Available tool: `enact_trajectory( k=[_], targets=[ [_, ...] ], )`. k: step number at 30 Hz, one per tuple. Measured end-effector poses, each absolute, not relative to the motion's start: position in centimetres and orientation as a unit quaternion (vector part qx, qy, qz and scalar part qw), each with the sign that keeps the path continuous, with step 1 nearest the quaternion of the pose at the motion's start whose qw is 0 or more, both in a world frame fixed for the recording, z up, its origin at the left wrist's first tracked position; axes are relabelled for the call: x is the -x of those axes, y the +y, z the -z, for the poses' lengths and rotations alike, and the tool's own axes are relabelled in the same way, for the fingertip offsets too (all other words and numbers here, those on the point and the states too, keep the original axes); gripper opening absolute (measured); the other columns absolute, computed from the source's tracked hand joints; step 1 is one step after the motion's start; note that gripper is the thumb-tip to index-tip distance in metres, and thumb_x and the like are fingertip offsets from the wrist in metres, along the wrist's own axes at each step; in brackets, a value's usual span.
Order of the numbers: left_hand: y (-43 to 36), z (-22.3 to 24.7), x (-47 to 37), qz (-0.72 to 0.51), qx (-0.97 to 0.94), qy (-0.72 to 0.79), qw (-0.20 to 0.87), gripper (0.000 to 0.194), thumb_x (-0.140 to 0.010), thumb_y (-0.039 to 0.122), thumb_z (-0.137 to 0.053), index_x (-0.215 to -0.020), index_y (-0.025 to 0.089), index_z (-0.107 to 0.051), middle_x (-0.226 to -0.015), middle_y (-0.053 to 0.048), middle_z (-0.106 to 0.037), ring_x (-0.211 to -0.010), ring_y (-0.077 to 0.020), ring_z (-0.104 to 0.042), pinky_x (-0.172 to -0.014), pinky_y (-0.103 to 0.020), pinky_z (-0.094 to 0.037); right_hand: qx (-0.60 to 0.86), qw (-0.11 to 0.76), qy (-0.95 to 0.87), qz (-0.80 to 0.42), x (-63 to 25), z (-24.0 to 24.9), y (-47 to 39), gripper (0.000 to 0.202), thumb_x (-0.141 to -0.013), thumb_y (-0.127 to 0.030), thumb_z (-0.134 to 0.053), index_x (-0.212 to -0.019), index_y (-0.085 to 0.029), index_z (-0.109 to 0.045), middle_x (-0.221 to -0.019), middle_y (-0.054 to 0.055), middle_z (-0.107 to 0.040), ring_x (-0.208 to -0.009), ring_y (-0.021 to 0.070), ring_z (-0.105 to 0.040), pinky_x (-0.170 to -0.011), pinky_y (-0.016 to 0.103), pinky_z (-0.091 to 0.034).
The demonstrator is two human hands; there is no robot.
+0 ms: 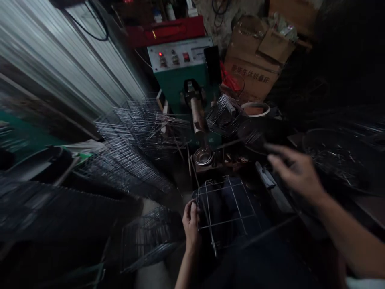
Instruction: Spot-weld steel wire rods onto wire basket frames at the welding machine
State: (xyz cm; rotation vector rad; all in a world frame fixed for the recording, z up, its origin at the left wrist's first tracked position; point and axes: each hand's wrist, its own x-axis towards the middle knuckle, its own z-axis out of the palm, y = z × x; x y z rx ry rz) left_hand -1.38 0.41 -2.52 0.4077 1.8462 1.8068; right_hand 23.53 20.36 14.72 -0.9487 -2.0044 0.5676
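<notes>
Dim workshop all round, corrugated wall (105,60) off beyond the left hand, and straight ahead of both hands stands a green machine (173,84) with one red light glowing on its panel. Down at the lap it's all about the wire frame (227,221)! It lies just to the right of the left hand (191,220), which has its left edge gripped, thumb and fingers closed on the wire. Its long axis appears to run away from the body, pointing roughly at the machine, with a round metal cup (203,156) just past its far end. So the left hand is the near one, touching; the right hand (296,172) hangs out ahead and to the right, well apart from the frame, fingers part-curled, thumb loosely spread. Anything pinched there? Too blurred to tell! Racks of wire grids (132,160) crowd the far left of the left hand, while loose metal pieces (333,162) lie in a dark heap to the right of the right hand.
</notes>
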Motion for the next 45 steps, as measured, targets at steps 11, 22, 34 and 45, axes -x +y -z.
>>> enact_trajectory(
  k=[11,22,34,45],
  targets=[
    [-0.9,1.2,-0.4,-0.717,-0.095,0.615,0.315,0.062,-0.086,0.069,-0.055,-0.118,0.017,-0.069,-0.073,-0.003,-0.065,-0.052,-0.0102,-0.054,-0.046,-0.021,-0.043,0.375,0.341,-0.781,-0.364,-20.4,-1.9,16.8,0.042,-0.099,-0.041,-0.048,-0.132,-0.023,-0.066,-0.13,0.007,-0.068,-0.122,0.0274,-0.063,-0.108,0.044,-0.049],
    [-0.9,0.8,2.5,-0.526,-0.33,0.738,0.264,0.051,-0.085,0.039,-0.066,-0.131,0.016,-0.064,-0.136,-0.01,-0.065,-0.132,-0.0281,-0.056,-0.117,-0.043,-0.038,0.332,0.241,-0.717,-0.563,-22.1,0.6,18.3,0.057,-0.094,-0.046,-0.056,-0.146,-0.024,-0.052,-0.113,0.008,-0.073,-0.077,0.0197,-0.07,-0.062,0.031,-0.061],
    [-2.3,3.5,1.1,-0.522,-0.308,0.761,0.229,0.046,-0.088,0.041,-0.062,-0.127,0.017,-0.067,-0.132,-0.01,-0.067,-0.129,-0.0285,-0.059,-0.114,-0.045,-0.044,0.331,0.286,-0.809,-0.391,-22.5,2.6,16.2,0.046,-0.097,-0.034,-0.051,-0.139,-0.019,-0.06,-0.134,0.011,-0.065,-0.124,0.028,-0.061,-0.108,0.046,-0.048],
    [-5.8,-6.3,4.5,-0.469,-0.416,0.761,0.165,0.058,-0.086,0.037,-0.067,-0.141,0.024,-0.053,-0.075,0.002,-0.071,-0.061,-0.0131,-0.065,-0.062,-0.024,-0.057,0.335,0.337,-0.826,-0.302,-24.4,-1.9,17.8,0.034,-0.098,-0.046,-0.055,-0.119,-0.025,-0.073,-0.112,0.007,-0.073,-0.106,0.0267,-0.068,-0.099,0.048,-0.053]
  ],
)
